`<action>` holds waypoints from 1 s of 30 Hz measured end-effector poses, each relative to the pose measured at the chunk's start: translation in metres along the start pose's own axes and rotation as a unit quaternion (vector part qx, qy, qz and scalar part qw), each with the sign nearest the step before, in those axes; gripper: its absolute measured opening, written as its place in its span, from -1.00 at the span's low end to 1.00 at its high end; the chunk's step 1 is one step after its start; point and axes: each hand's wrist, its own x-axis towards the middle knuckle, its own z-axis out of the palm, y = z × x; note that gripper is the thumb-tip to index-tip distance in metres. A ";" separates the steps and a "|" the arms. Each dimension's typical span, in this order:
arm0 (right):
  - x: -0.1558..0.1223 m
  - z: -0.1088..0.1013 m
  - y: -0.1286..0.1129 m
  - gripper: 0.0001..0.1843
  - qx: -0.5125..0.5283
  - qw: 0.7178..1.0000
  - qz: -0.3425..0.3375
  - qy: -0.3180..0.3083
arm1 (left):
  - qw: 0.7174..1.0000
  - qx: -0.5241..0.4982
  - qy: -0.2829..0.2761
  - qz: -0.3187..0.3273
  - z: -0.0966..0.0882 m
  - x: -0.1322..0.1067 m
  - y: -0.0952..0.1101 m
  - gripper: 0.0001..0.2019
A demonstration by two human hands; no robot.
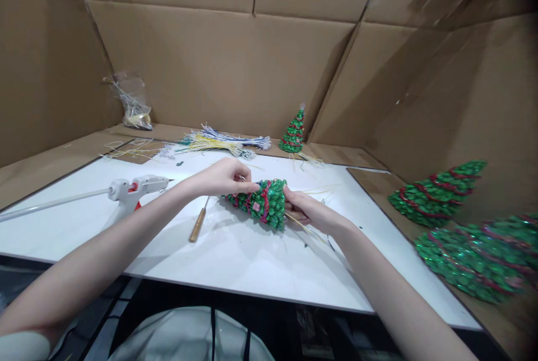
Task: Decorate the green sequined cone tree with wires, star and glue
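A small green Christmas tree [274, 208] with red garland lies on its side over the white board, its wide base to the right. My right hand [303, 208] is closed around the base end, and thin yellowish wires [309, 228] stick out below its fingers. From the left, my left hand [229, 177] reaches to the tree's upper side with thumb and fingers pinched together. Its fingertips touch the tree beside a small dark spot; what they pinch is too small to make out. A wooden-handled awl-like tool [197, 225] lies left of the tree.
A white glue gun [140, 188] stands at left. Bundles of coloured wires [222, 141] lie at the back near a clear plastic bag [135, 103]. One small tree [293, 132] stands behind; larger trees [437, 195] lean at right. Cardboard walls [218, 64] enclose the white board [252, 263].
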 end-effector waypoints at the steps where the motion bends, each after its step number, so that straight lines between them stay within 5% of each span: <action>1: 0.000 0.001 -0.001 -0.34 -0.002 1.000 0.001 0.001 | 1.000 -0.002 0.002 -0.002 -0.004 -0.002 0.000 -0.65; 10: -0.001 0.003 -0.005 -0.33 -0.012 1.000 0.004 0.000 | 0.997 0.030 -0.028 -0.062 -0.024 -0.018 0.010 -0.65; 24: 0.001 0.002 -0.001 -0.33 0.067 0.997 0.009 -0.035 | 0.992 0.120 0.030 -0.041 -0.016 -0.015 0.012 -0.91; 30: -0.001 0.003 -0.003 -0.33 0.052 0.998 0.014 -0.034 | 0.977 0.208 0.037 -0.011 -0.001 -0.009 0.017 -0.86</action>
